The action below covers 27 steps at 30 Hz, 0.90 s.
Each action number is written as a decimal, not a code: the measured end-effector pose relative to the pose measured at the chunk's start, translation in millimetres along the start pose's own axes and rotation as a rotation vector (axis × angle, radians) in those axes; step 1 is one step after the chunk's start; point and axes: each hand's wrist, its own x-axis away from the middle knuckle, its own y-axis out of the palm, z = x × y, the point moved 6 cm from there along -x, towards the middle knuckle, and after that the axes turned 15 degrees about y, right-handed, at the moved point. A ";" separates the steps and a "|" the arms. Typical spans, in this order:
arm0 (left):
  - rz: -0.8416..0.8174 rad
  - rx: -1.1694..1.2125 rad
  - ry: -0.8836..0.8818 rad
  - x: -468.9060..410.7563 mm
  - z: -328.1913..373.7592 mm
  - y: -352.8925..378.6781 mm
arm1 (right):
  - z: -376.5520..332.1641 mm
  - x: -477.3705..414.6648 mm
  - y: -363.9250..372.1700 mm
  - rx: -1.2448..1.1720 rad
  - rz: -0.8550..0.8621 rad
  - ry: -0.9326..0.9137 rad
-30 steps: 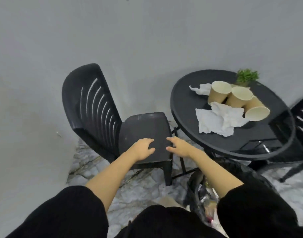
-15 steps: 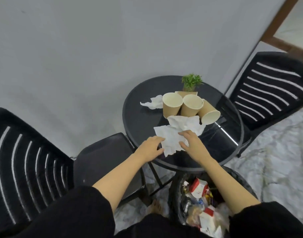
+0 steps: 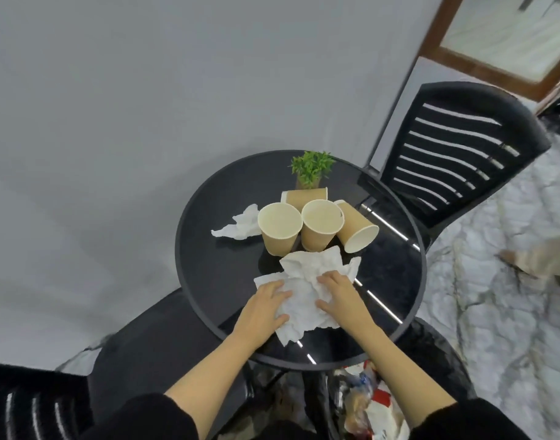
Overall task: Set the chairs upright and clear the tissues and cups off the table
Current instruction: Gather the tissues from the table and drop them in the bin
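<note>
On the round black table lies a pile of crumpled white tissues. My left hand and my right hand press on its two sides, fingers curling into the paper. Behind it stand two upright brown paper cups; a third cup lies tipped to the right and another cup lies on its side at the back. One more crumpled tissue rests left of the cups. A black chair stands upright at the right, another black chair at the lower left.
A small green potted plant sits at the table's far edge. A black bin lined with a bag and holding wrappers stands under the table's near right edge. Grey wall behind, marble floor at the right.
My hands left the left chair's seat, reached the table and now gather the tissue pile from both sides. The view swung right toward the table.
</note>
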 end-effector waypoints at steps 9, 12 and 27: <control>0.155 -0.080 0.180 11.2 -15.9 -10.4 | -25.0 26.6 22.5 -0.058 0.045 0.029; 0.192 0.009 0.164 24.2 -24.6 -17.4 | -40.8 27.4 27.5 -0.092 0.032 0.031; 0.523 0.110 -0.039 90.3 -89.7 -115.3 | -177.2 7.4 21.8 -0.248 0.108 -0.231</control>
